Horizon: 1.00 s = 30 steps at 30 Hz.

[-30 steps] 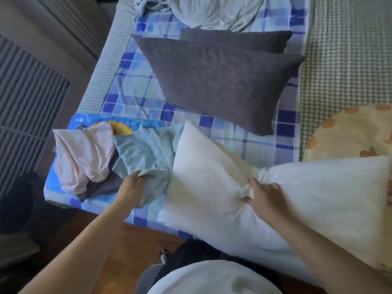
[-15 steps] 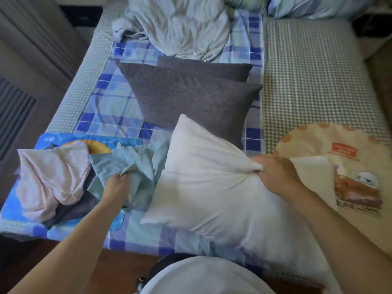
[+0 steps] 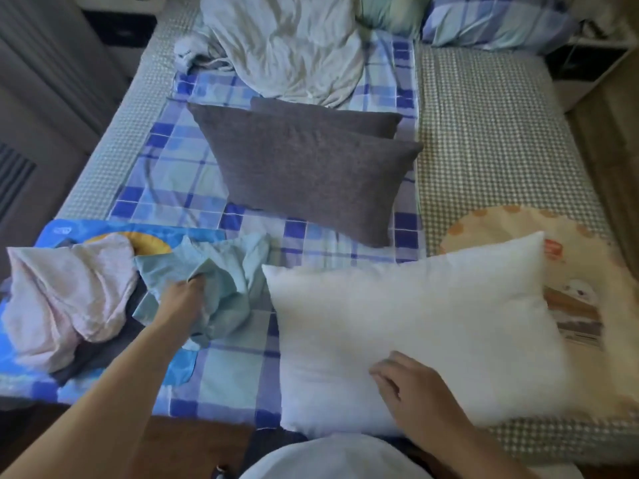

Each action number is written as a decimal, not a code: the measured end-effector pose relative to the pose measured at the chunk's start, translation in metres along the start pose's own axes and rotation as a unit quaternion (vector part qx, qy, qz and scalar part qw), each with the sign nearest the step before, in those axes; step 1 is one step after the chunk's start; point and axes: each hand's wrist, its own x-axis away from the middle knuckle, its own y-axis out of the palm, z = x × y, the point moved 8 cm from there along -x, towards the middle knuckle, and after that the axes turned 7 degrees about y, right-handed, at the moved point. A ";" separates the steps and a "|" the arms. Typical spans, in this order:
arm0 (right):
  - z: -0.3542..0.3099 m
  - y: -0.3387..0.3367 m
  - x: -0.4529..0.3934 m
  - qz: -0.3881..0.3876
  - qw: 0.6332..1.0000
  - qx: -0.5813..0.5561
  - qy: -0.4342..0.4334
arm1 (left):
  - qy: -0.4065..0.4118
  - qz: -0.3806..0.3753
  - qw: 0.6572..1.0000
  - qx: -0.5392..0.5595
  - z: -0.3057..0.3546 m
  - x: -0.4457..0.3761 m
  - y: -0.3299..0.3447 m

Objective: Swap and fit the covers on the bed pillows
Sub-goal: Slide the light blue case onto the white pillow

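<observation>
Both hands busy: left hand (image 3: 186,297) clenches teal cover (image 3: 221,271), right hand (image 3: 411,385) seemingly relaxed on white pillow (image 3: 415,312).

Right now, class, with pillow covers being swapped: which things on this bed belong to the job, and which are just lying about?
Part of the job:
- bare white pillow, under the right hand
- light blue cover, gripped by the left hand
- two grey pillows

Lying about:
- pink cloth
- crumpled white bedding
- round cartoon cushion

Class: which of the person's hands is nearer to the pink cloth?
Left. The left hand grips the light blue cover just beside the pink cloth; the right hand is far across, over the white pillow.
</observation>
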 end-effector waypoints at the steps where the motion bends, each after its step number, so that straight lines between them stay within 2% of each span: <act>1: -0.004 -0.005 -0.012 0.010 1.000 -0.014 0.010 | 0.002 -0.006 1.000 -0.004 -0.004 0.002 0.004; 3: 0.021 -0.010 -0.056 0.029 0.997 0.046 0.056 | 0.010 0.010 1.000 0.000 -0.011 0.009 0.007; 4: 0.039 -0.005 -0.073 0.011 0.991 0.096 0.089 | 0.012 0.026 0.999 0.014 -0.012 0.016 0.005; 5: 0.065 0.005 -0.083 -0.025 0.982 0.141 0.125 | 0.011 0.043 0.998 0.035 -0.014 0.022 0.003; 6: 0.085 0.021 -0.085 -0.088 0.963 0.198 0.162 | 0.006 0.058 0.997 0.051 -0.017 0.028 0.000; 8: 0.109 0.047 -0.080 -0.241 0.912 0.243 0.228 | 0.012 0.101 0.991 0.088 -0.015 0.039 -0.012; 9: 0.100 0.046 -0.084 -0.272 0.902 0.221 0.251 | 0.029 0.118 0.986 0.115 -0.007 0.049 -0.016; 10: 0.076 0.037 -0.093 -0.270 0.914 0.155 0.261 | 0.053 0.116 0.983 0.130 0.005 0.063 -0.017; 11: 0.051 0.026 -0.105 -0.246 0.926 0.045 0.282 | 0.089 0.080 0.983 0.137 0.020 0.078 -0.009; 12: 0.024 0.017 -0.112 -0.222 0.915 -0.125 0.313 | 0.127 0.004 0.983 0.133 0.041 0.099 0.010; 13: -0.006 0.011 -0.115 -0.227 0.870 -0.307 0.311 | 0.154 -0.107 0.976 0.112 0.059 0.125 0.037; 14: -0.039 0.002 -0.114 -0.257 0.808 -0.442 0.291 | 0.169 -0.236 0.954 0.078 0.078 0.158 0.068; 15: -0.060 -0.006 -0.112 -0.281 0.766 -0.506 0.280 | 0.190 -0.368 0.910 0.035 0.091 0.192 0.100; 16: -0.067 -0.011 -0.110 -0.292 0.766 -0.502 0.277 | 0.219 -0.478 0.850 -0.025 0.098 0.220 0.126; 17: -0.062 -0.012 -0.109 -0.292 0.790 -0.462 0.279 | 0.246 -0.552 0.791 -0.092 0.097 0.241 0.148; 18: -0.047 -0.013 -0.109 -0.273 0.829 -0.399 0.281 | 0.263 -0.592 0.749 -0.142 0.096 0.251 0.161; 19: -0.025 -0.018 -0.108 -0.229 0.868 -0.335 0.286 | 0.260 -0.615 0.727 -0.157 0.088 0.254 0.172; 20: 0.001 -0.025 -0.104 -0.176 0.891 -0.293 0.297 | 0.245 -0.622 0.729 -0.146 0.084 0.252 0.179; 21: 0.031 -0.032 -0.095 -0.124 0.899 -0.271 0.321 | 0.224 -0.611 0.750 -0.121 0.073 0.240 0.188; 23: 0.098 -0.039 -0.058 -0.038 0.878 -0.247 0.409 | 0.189 -0.541 0.812 -0.107 0.040 0.202 0.199; 24: 0.135 -0.031 -0.032 -0.023 0.853 -0.231 0.467 | 0.166 -0.524 0.827 -0.121 0.016 0.183 0.205; 27: 0.214 0.008 0.043 -0.048 0.788 -0.116 0.603 | 0.169 -0.549 0.780 -0.247 -0.043 0.164 0.225; 28: 0.223 0.011 0.054 -0.032 0.785 -0.046 0.617 | 0.177 -0.503 0.801 -0.272 -0.050 0.153 0.228; 29: 0.216 0.006 0.053 0.012 0.790 -0.003 0.613 | 0.175 -0.432 0.839 -0.281 -0.050 0.142 0.225; 30: 0.194 -0.008 0.039 0.088 0.817 0.006 0.570 | 0.167 -0.338 0.889 -0.261 -0.045 0.128 0.217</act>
